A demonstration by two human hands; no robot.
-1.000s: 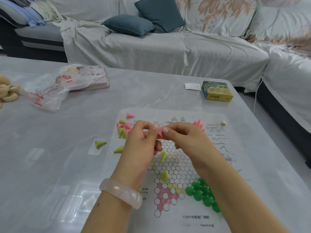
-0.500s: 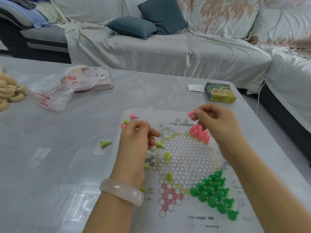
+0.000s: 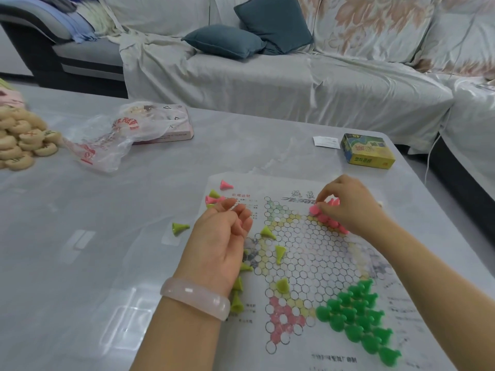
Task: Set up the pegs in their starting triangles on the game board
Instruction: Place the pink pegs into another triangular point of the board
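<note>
One head-worn wide-angle view looks forward and down, close over the bench [image 3: 80, 263]. The game board [image 3: 316, 263] fills the lower centre and right of the frame, while a covered sofa [image 3: 267, 84] spans the top edge.

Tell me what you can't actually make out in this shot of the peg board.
- Head view: the right hand covers part of the pink pegs, so their count is unknown.
- Head view: the left hand hides any peg inside its curled fingers.
- Head view: print on the game board is too blurred to read.
- Head view: the round tokens are cut off by the left edge.
</note>
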